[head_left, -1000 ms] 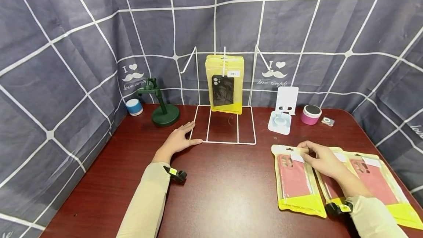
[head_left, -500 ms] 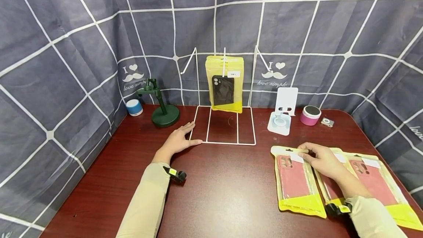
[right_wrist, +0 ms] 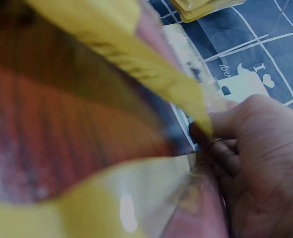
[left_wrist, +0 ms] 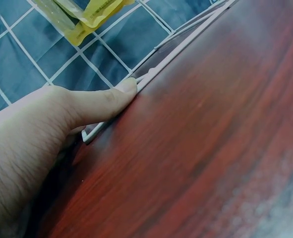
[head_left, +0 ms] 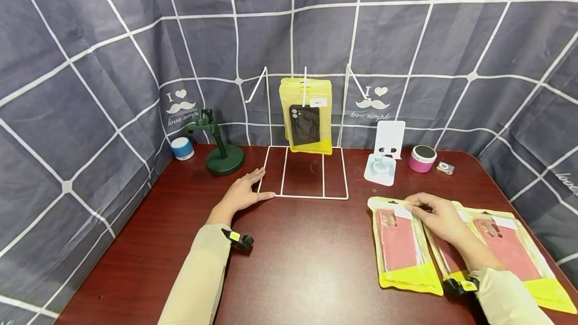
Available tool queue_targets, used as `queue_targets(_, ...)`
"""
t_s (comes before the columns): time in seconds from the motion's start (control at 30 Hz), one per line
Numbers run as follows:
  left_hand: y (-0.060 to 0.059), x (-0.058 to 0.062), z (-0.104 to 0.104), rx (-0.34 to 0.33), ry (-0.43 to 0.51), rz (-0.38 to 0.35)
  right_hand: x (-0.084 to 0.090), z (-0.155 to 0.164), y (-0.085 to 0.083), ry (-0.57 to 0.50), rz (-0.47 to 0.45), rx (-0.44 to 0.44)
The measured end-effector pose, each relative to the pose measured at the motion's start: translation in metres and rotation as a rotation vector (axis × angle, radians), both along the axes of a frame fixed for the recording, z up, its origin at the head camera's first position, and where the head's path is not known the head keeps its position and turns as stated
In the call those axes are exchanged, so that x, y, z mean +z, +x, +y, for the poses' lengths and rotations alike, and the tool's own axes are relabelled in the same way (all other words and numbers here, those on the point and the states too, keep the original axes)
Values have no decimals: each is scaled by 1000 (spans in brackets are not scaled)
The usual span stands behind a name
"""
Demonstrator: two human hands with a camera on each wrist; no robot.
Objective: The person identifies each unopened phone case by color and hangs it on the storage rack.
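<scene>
The right hand pinches the top edge of a yellow packet with a pink phone case inside; thumb and fingers are closed on it. The wrist view is blurred, so the grip seems to be at the hang tab. This packet lies on the dark red table, just beside two similar packets. The left hand lies flat, fingers straight and together, its thumb touching the front corner of the white wire rack.
</scene>
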State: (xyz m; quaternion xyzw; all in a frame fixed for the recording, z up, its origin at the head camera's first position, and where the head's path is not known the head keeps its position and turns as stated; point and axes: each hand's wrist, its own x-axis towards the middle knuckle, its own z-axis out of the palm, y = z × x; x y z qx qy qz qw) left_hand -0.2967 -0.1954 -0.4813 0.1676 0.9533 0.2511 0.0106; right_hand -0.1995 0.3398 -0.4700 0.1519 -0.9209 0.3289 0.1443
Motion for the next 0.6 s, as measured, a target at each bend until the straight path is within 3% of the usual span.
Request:
queue_targets(0.2,-2,-3,-2,-2,-5,5,10,-2,3,-235,-100,-106)
queue_targets(0.4,-3,-3,-2,-2,-7,6,17,-5,5,-495,-237,-127)
queue_targets(0.5,-3,-3,-1,-3,-7,8,22,-7,6,-558,-282,-163)
queue_targets(0.6,-2,-3,-1,-7,-1,9,29,-10,7,-557,-298,-201)
